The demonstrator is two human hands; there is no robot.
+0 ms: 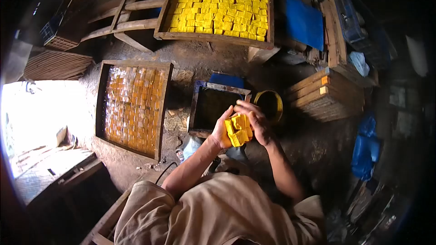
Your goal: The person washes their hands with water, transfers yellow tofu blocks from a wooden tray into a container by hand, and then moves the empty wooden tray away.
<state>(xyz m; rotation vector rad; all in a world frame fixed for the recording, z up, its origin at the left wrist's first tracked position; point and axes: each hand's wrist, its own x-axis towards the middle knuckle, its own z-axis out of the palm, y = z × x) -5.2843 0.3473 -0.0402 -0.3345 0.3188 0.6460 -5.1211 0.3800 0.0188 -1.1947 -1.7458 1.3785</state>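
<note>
Several yellow blocks (239,130) are bunched together between my two hands at the middle of the head view. My left hand (220,132) cups them from the left, its fingers around their side. Against their right side lies my right hand (258,125), with its fingers reaching over the top and slightly blurred. Just beyond my hands is a dark square container with a wooden frame (219,86). A round yellow-rimmed bucket (280,109) stands to its right.
A wooden tray (213,36) full of yellow blocks lies at the top. A woven tray (131,109) leans at the left. Stacked wooden frames (324,95), a blue sheet (304,22) and blue plastic (365,149) are at the right.
</note>
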